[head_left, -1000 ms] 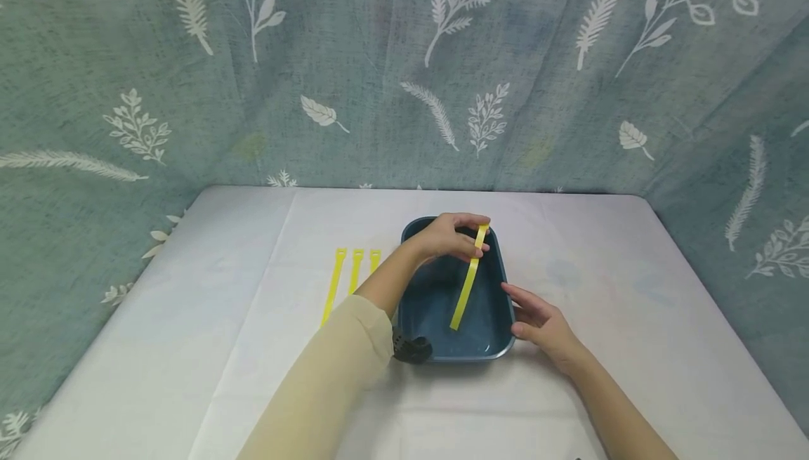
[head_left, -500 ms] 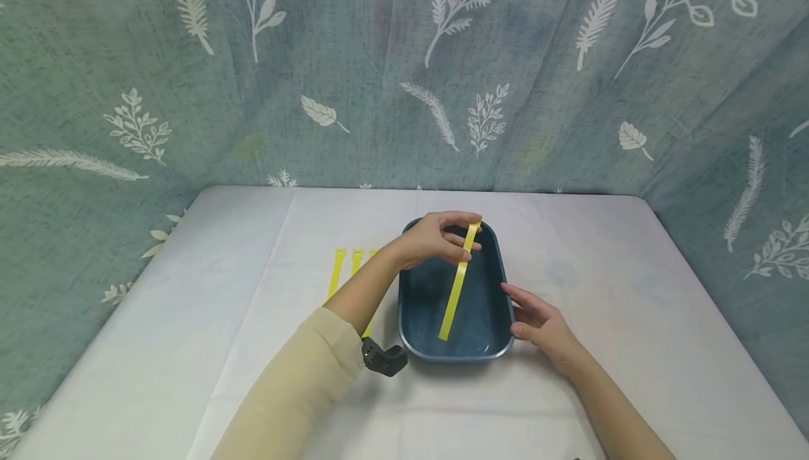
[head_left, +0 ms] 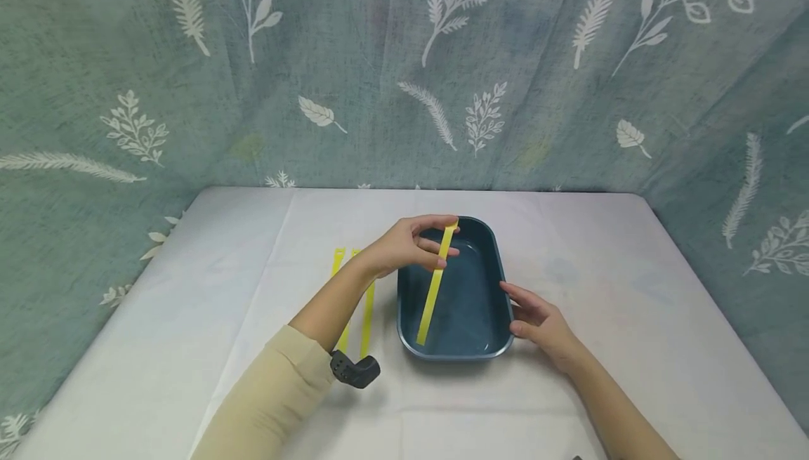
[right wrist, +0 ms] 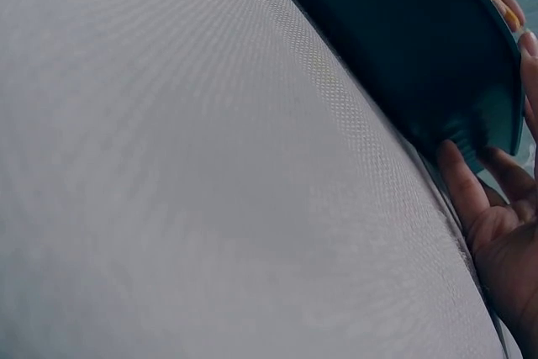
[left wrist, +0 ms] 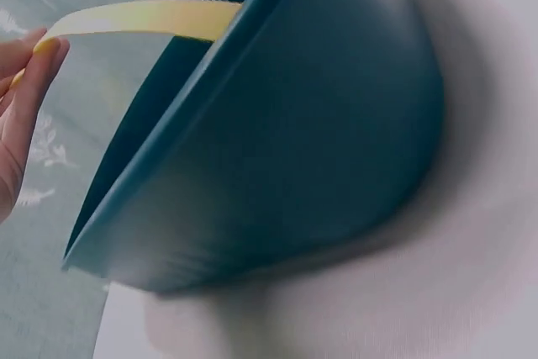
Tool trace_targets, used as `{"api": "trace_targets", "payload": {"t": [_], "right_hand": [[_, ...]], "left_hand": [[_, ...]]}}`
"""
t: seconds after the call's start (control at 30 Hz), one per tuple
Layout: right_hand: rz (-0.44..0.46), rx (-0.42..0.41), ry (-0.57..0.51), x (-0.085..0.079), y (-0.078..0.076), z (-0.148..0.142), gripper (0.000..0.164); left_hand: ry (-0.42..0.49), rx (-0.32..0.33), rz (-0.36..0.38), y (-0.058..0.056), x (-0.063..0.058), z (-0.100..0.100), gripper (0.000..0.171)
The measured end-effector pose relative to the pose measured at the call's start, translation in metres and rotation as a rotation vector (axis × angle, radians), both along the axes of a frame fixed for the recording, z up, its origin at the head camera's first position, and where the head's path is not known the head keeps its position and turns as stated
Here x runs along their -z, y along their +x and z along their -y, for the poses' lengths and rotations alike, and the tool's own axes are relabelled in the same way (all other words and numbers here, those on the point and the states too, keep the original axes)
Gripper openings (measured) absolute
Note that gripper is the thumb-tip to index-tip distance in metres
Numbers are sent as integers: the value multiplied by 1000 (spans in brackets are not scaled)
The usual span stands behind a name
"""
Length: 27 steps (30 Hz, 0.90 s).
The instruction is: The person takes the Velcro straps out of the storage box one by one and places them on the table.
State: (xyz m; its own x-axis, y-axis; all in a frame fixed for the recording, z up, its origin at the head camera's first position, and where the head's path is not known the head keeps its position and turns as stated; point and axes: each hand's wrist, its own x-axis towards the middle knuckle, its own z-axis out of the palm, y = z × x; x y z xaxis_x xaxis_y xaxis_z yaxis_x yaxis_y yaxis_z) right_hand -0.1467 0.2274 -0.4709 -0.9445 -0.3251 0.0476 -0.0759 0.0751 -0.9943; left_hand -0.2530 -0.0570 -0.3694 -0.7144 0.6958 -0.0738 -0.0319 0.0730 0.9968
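In the head view my left hand (head_left: pixel 411 242) pinches a yellow strap (head_left: pixel 432 298) near its upper end. The strap slants down over the left part of a dark blue rectangular bin (head_left: pixel 468 357). Its upper length bends in an arc over the rim of the bin (left wrist: pixel 319 149) in the left wrist view. My right hand (head_left: pixel 545 325) rests its fingers on the bin's right side; fingertips touch the outer wall in the right wrist view. More yellow straps (head_left: pixel 369 316) lie to the left of the bin, partly hidden by my left forearm.
A white cloth (head_left: pixel 632 284) covers the table. Behind it hangs a green-blue curtain (head_left: pixel 373 144) with white leaf patterns. A black wrist camera (head_left: pixel 355 370) sits at my left wrist, above the cloth in front of the straps.
My left hand has moved left with the strap, from the bin's right part toward its left side. The right hand and the bin have stayed in place.
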Motion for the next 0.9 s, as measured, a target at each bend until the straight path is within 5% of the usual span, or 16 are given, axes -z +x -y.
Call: {"api": "trace_targets", "payload": {"t": [0.27,0.6,0.9], "right_hand": [[-1,13,23,1,2,0,62],[3,-4,8,0,1,1,61],[5,-6,5,0,1,1,61]], "left_hand": [[36,-51,4,1,3,28,75],[-3,-199,34,5,7,65,74],[89,-307,9,11,-4,97,72]]}}
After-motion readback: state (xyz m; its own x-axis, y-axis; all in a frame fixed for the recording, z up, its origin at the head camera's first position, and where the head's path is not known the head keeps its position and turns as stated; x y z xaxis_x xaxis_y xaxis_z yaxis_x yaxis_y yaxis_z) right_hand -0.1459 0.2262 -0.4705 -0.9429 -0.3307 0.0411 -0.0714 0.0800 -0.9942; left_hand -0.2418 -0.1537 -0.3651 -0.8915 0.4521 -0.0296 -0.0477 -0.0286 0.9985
